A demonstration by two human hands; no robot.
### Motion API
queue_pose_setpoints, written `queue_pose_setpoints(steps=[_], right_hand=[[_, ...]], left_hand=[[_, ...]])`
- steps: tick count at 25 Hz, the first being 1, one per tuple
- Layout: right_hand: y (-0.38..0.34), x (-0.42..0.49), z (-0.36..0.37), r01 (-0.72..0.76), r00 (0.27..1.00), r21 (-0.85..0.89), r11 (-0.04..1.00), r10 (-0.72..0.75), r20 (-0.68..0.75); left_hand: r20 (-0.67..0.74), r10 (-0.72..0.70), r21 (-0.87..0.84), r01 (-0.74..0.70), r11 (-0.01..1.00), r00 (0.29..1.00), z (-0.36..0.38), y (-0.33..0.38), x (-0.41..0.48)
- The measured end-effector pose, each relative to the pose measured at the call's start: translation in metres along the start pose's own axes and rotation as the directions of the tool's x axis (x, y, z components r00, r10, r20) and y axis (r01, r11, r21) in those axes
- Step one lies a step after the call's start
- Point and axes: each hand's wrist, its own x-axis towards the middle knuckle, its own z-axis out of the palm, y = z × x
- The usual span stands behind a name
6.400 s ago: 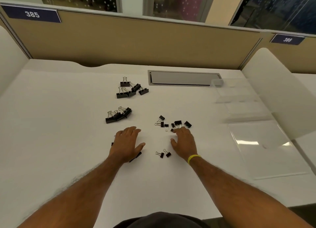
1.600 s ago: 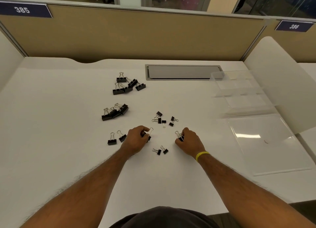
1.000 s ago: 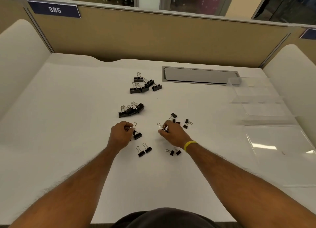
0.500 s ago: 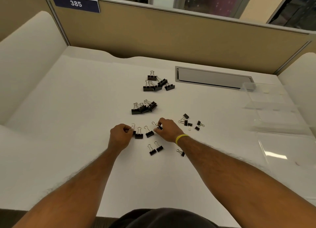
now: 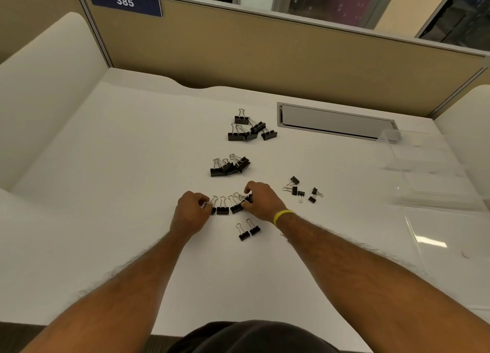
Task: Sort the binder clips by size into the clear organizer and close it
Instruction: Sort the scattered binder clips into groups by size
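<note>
Head view: the clear plastic organizer stands open at the frame's right edge, its lid flat on the white surface; I can't read its compartments. Black, wire-handled binder clips lie heaped mid-frame, outside it. My left hand pinches the leftmost clip of a short centre row, and my right hand pinches the rightmost clip.

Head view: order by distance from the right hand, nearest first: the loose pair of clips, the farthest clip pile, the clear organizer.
1. loose pair of clips, right hand's near side
2. farthest clip pile, beyond the hand
3. clear organizer, far right
</note>
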Motion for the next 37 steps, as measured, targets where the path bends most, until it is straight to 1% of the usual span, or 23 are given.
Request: queue_pose_setpoints(steps=[7, 10, 13, 16, 21, 25, 29, 33, 37], right_hand=[[-0.015, -0.001, 0.000, 0.066, 0.989, 0.098, 0.993, -0.052, -0.142], [-0.020, -0.003, 0.003, 0.080, 0.991, 0.165, 0.983, -0.061, -0.115], [-0.022, -0.003, 0.008, 0.064, 0.997, 0.195, 0.979, -0.052, -0.064], [-0.020, -0.003, 0.010, 0.050, 0.998, 0.176, 0.983, -0.044, -0.039], [-0.009, -0.008, 0.001, 0.106, 0.993, 0.034, 0.994, -0.104, -0.058], [0.006, -0.015, -0.004, 0.082, 0.992, 0.035, 0.996, -0.078, -0.097], [0.023, -0.025, -0.004, 0.066, 0.991, 0.040, 0.997, -0.060, -0.120], [0.038, -0.035, -0.005, 0.045, 0.987, 0.056, 0.997, -0.036, -0.156], [0.053, -0.049, -0.006, 0.040, 0.986, 0.054, 0.998, -0.030, -0.162]], left_hand=[[-0.003, 0.035, -0.002, -0.035, 0.999, 0.999, 0.004, 0.001, -0.002], [-0.010, 0.038, 0.002, -0.038, 0.999, 0.999, 0.004, 0.000, -0.002], [-0.022, 0.054, 0.016, -0.053, 0.998, 0.998, 0.004, 0.001, -0.005], [-0.030, 0.085, 0.039, -0.084, 0.996, 0.996, 0.002, 0.001, -0.008], [-0.040, 0.098, 0.054, -0.096, 0.994, 0.994, 0.003, 0.004, -0.009], [-0.034, 0.129, 0.053, -0.127, 0.990, 0.991, 0.007, 0.012, -0.009], [-0.027, 0.178, 0.096, -0.174, 0.980, 0.984, 0.010, 0.016, -0.010], [-0.017, 0.255, 0.153, -0.250, 0.956, 0.967, 0.014, 0.023, -0.012], [-0.015, 0.384, 0.221, -0.371, 0.902, 0.923, 0.025, 0.036, -0.014]])
